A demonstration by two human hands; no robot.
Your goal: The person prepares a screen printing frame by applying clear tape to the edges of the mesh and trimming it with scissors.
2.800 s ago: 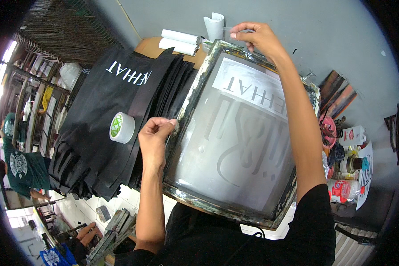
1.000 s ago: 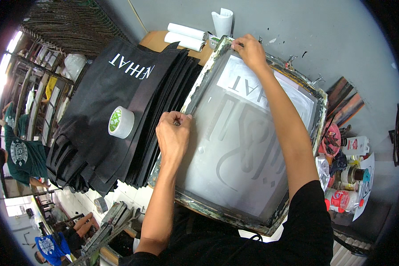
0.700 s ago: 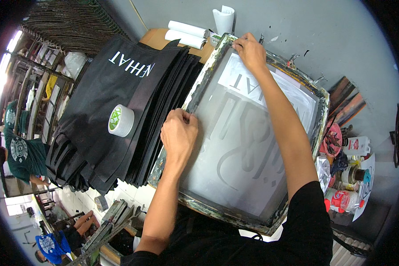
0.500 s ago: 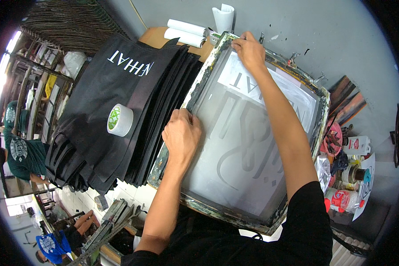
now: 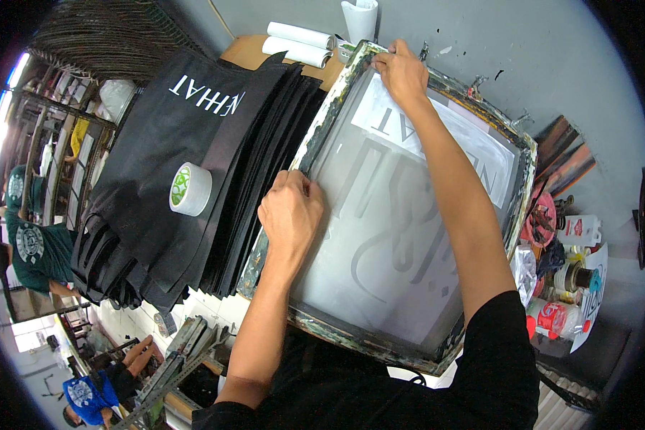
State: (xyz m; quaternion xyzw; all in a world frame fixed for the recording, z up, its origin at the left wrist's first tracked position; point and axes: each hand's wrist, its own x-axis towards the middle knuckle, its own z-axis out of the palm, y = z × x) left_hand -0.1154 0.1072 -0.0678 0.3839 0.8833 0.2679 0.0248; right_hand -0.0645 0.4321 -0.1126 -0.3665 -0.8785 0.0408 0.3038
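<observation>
A screen-printing frame with a paint-crusted border lies before me. Faint curved shapes show in its grey mesh. At its far end, a white sheet with dark lettering shows through the mesh. My left hand is closed on the frame's left side, fingers curled over the border. Up at the far edge, near the far left corner, my right hand grips the border with bent fingers; its forearm crosses above the mesh and covers part of the sheet.
A stack of black fabric bags stands left of the frame, with a roll of tape on top. White rolls lie behind. Bottles and cans crowd the right side. Other people are at far left.
The whole view has shifted slightly, so the bags and the frame's far end sit a little higher. Both hands keep their places on the frame.
</observation>
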